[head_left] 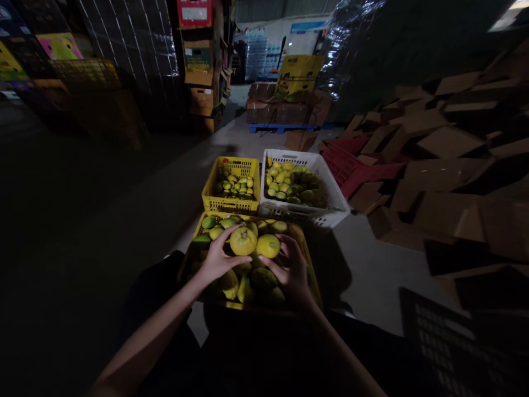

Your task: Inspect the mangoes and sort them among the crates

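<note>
My left hand (221, 255) is closed around a rounded yellow fruit (243, 241), its stem end facing me. In my right hand (291, 267) is a second, smaller yellow fruit (268, 246), gripped between thumb and fingers. The two fruits are held side by side above a yellow crate (312, 275). Inside that crate lie many more yellow and green fruits (264, 277), partly covered by my hands. The exact kind of fruit is hard to make out in the dim light.
Beyond the near crate stand a smaller-looking yellow crate (231, 205) and a white crate (333, 190), both holding yellow-green fruit. To the right, a red crate (351, 165) lies among heaped cardboard boxes (446, 182). Farther back, cartons sit on a blue pallet (281, 128).
</note>
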`<state>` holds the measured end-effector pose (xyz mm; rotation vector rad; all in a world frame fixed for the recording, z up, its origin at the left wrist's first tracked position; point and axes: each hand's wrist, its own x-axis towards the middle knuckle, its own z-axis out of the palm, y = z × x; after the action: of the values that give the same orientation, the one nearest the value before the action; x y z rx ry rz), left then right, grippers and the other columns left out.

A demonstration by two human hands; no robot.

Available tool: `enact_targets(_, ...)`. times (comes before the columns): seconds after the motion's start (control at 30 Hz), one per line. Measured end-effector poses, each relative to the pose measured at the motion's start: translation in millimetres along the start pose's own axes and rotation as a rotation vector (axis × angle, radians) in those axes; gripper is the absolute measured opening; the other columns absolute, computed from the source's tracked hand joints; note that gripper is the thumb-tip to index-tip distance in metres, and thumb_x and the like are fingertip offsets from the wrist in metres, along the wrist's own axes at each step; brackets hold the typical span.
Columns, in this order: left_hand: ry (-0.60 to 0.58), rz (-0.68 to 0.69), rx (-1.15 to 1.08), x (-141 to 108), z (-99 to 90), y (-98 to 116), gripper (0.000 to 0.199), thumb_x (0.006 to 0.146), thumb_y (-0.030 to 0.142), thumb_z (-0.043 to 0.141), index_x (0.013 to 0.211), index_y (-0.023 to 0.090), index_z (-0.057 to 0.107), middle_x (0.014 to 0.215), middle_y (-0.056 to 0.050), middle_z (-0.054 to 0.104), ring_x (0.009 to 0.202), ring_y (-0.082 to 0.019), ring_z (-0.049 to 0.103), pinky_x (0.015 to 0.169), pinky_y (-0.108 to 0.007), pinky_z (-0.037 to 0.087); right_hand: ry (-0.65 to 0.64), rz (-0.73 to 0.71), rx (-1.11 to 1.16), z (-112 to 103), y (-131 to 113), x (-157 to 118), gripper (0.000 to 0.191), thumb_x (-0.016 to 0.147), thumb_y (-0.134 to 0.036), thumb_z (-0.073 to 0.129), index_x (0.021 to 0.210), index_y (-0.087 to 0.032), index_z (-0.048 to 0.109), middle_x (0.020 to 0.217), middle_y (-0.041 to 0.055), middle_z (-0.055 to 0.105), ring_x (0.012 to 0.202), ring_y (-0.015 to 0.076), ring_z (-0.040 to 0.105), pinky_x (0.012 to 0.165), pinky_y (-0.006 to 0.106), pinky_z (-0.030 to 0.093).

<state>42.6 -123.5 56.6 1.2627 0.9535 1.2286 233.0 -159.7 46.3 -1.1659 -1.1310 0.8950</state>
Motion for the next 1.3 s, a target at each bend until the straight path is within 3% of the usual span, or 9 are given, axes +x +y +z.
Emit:
enact_targets(0.1, -0.032, -0.319, -0.166, 2, 1.1, -3, 0.056, 0.065, 0.043, 0.087, 0.112, 0.02, 0.069, 0.11, -0.011, 0.072, 0.098, -0.027, 0.068, 0.077, -0.033, 0.057, -0.123, 0.312, 0.148, -2, -7, 2, 0.044, 0.069, -0.048, 0.082, 0.099, -0.023, 0.062, 0.088, 0.0042, 0.072, 0.078, 0.0239, 0.07, 0.066, 0.034, 0.058)
enact_targets(0.2, -0.074, -0.665, -0.251, 3, 5.0, -9, 0.057, 0.085, 0.064, 0.061, 0.111, 0.014, 0.067, 0.09, -0.014, 0.074, 0.06, -0.016, 0.063, 0.047, -0.023, 0.044, -0.195, 0.588, 0.232, 0, -5, 4, 0.043, 0.078, -0.061, 0.07, 0.088, -0.019, 0.065, 0.066, 0.0042, 0.067, 0.057, 0.0201, 0.063, 0.05, 0.03, 0.05)
enact_targets(0.37, 0.031, -0.853, -0.229, 5, 10.4, -16, 0.057, 0.091, 0.065, 0.049, 0.101, 0.012, 0.068, 0.075, -0.012, 0.071, 0.053, -0.014, 0.059, 0.042, -0.02, 0.039, -0.138, 0.763, 0.279, 5, 4, 7, 0.038, 0.082, -0.055, 0.069, 0.087, -0.018, 0.067, 0.057, 0.0019, 0.062, 0.047, 0.0161, 0.056, 0.043, 0.026, 0.043)
enact_targets(0.5, 0.012, -0.857, -0.243, 6, 9.8, -19, 0.056, 0.086, 0.066, 0.055, 0.102, 0.013, 0.066, 0.082, -0.013, 0.072, 0.066, -0.019, 0.065, 0.048, -0.023, 0.046, -0.125, 0.771, 0.268, 5, 6, 6, 0.038, 0.083, -0.055, 0.069, 0.085, -0.017, 0.068, 0.053, 0.0004, 0.059, 0.046, 0.0162, 0.056, 0.042, 0.026, 0.044)
enact_targets(0.6, -0.001, -0.787, -0.275, 6, 9.4, -21, 0.054, 0.083, 0.065, 0.061, 0.101, 0.014, 0.065, 0.091, -0.013, 0.072, 0.082, -0.025, 0.067, 0.06, -0.029, 0.054, -0.103, 0.65, 0.264, 6, 10, 2, 0.039, 0.084, -0.057, 0.066, 0.09, -0.018, 0.067, 0.059, 0.002, 0.064, 0.054, 0.0205, 0.063, 0.047, 0.031, 0.051)
enact_targets(0.8, 0.105, -0.182, -0.068, -1, 7.5, -14, 0.055, 0.058, 0.034, 0.091, 0.104, 0.023, 0.064, 0.109, -0.008, 0.069, 0.11, -0.03, 0.06, 0.098, -0.038, 0.048, -0.056, 0.138, 0.041, 3, 22, 2, 0.059, 0.062, -0.043, 0.087, 0.11, -0.025, 0.057, 0.103, 0.0052, 0.073, 0.091, 0.0264, 0.072, 0.079, 0.042, 0.06)
enact_targets(0.93, 0.037, 0.007, 0.116, -5, 4.8, -4, 0.068, 0.046, 0.022, 0.096, 0.104, 0.024, 0.062, 0.111, -0.006, 0.065, 0.111, -0.029, 0.059, 0.107, -0.041, 0.042, -0.031, -0.074, -0.065, 0, 16, 4, 0.055, 0.064, -0.036, 0.086, 0.108, -0.025, 0.055, 0.108, 0.0074, 0.071, 0.101, 0.0267, 0.07, 0.088, 0.043, 0.058)
enact_targets(1.07, 0.006, -0.009, -0.009, -4, 4.0, -3, 0.063, 0.048, 0.018, 0.094, 0.103, 0.023, 0.064, 0.111, -0.007, 0.066, 0.11, -0.029, 0.061, 0.103, -0.04, 0.047, -0.028, -0.012, 0.01, 0, 7, 6, 0.053, 0.064, -0.034, 0.086, 0.108, -0.025, 0.057, 0.101, 0.0046, 0.072, 0.099, 0.0259, 0.07, 0.089, 0.043, 0.058)
enact_targets(1.3, -0.004, -0.306, -0.357, -1, -1.9, -2, 0.042, 0.065, 0.022, 0.085, 0.104, 0.021, 0.068, 0.111, -0.007, 0.071, 0.111, -0.032, 0.064, 0.094, -0.044, 0.056, -0.059, 0.217, 0.193, -6, 2, 13, 0.051, 0.059, -0.045, 0.085, 0.102, -0.024, 0.066, 0.097, 0.0053, 0.072, 0.085, 0.0239, 0.07, 0.073, 0.036, 0.06)
